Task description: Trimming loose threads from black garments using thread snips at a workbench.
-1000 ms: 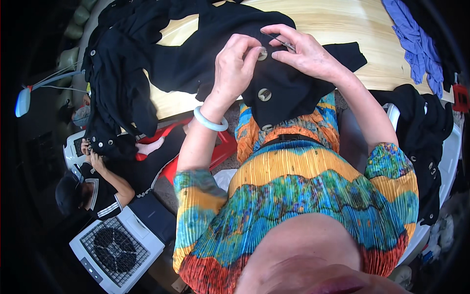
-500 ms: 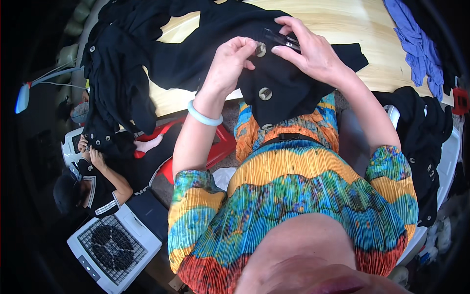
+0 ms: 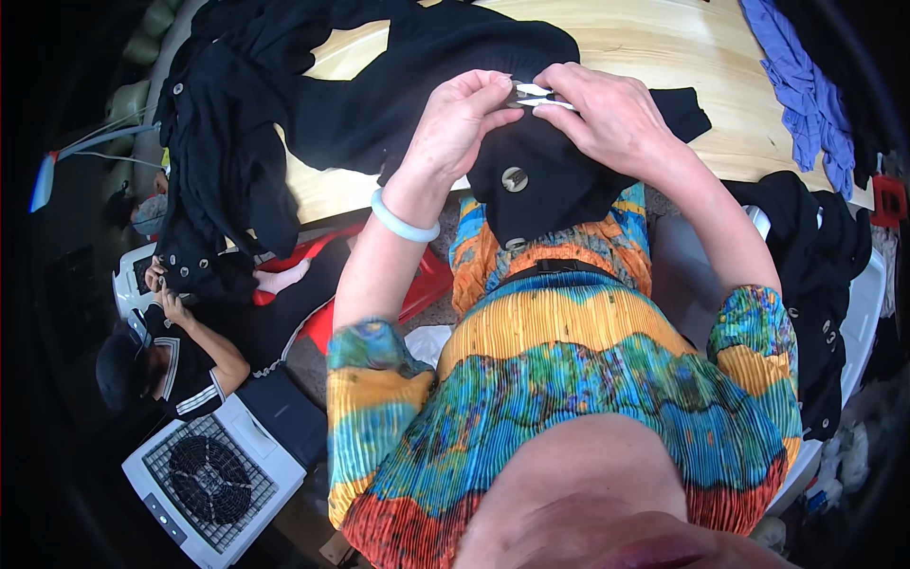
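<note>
A black knit garment (image 3: 493, 213) with large pale buttons hangs over the table's near edge toward my lap. My left hand (image 3: 450, 123) is closed in a pinch on the garment's edge, at a spot its fingers cover. In my right hand (image 3: 611, 114) is a small pair of silver thread snips (image 3: 534, 93), its tips right at my left fingertips. Whether a thread lies between the blades is too small to make out. One button (image 3: 515, 179) shows below my hands on the black cloth.
More black buttoned garments (image 3: 213, 142) are heaped on the wooden table (image 3: 654, 43) at left. A purple cloth (image 3: 801, 85) lies at far right. A co-worker's hands (image 3: 169, 299) handle black cloth at left, near a red stool (image 3: 417, 284) and a fan unit (image 3: 213, 474).
My right hand has moved left and down, bringing the snips to my left fingertips. The button seen there before is now covered by my left fingers.
</note>
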A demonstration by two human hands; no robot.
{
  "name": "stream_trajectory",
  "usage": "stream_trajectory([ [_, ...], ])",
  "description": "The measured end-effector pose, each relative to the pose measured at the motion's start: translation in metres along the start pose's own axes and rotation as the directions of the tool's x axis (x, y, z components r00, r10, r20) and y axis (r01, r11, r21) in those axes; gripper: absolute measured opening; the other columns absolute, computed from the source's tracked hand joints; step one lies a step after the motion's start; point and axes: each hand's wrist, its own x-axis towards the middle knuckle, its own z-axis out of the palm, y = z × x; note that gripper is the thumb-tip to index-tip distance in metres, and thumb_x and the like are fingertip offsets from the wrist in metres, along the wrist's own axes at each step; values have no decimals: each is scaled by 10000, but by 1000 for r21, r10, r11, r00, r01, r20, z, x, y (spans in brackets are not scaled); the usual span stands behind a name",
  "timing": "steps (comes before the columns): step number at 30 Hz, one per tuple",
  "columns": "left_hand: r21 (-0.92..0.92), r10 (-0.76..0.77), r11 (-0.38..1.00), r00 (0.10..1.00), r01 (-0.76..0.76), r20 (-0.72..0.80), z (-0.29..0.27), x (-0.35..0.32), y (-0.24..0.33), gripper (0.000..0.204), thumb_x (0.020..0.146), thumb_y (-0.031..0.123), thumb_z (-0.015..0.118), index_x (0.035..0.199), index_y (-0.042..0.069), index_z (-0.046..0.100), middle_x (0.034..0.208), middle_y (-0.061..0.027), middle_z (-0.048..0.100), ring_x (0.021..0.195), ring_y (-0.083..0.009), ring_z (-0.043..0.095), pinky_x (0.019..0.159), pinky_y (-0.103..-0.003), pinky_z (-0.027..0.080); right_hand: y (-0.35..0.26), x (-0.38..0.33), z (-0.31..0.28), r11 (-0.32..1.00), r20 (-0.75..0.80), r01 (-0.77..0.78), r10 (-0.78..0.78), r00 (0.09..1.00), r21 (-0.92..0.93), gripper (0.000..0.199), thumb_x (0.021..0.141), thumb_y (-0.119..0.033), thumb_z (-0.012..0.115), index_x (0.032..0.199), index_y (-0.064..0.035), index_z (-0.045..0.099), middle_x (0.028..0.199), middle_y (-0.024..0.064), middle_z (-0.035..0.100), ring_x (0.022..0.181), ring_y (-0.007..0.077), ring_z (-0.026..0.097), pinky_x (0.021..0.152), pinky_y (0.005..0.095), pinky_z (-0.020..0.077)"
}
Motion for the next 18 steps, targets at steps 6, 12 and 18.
stream_trajectory([
  [6,100,-3,995,1000,5,-13,5,-1,0,105,842,104,520,859,6,554,856,-49,568,772,-96,547,746,-251,478,1,3,7,1000,5,-2,2,1000,-11,175,799,-209,520,874,-59,470,757,103,560,734,290,565,613,393,447],
  [12,97,75,993,994,-67,-82,-5,-1,3,101,837,100,520,859,9,557,940,-93,562,892,-173,552,755,-296,477,7,0,7,974,-47,-153,163,986,168,212,791,-253,547,904,-75,524,802,95,579,715,253,577,614,335,453],
  [18,123,315,949,828,-292,-464,-51,-1,-7,142,807,85,536,923,8,505,837,-95,561,746,-162,572,635,-255,482,34,0,13,913,-46,-280,306,951,296,443,730,-341,633,1068,-89,498,954,66,581,722,170,559,668,272,453],
])
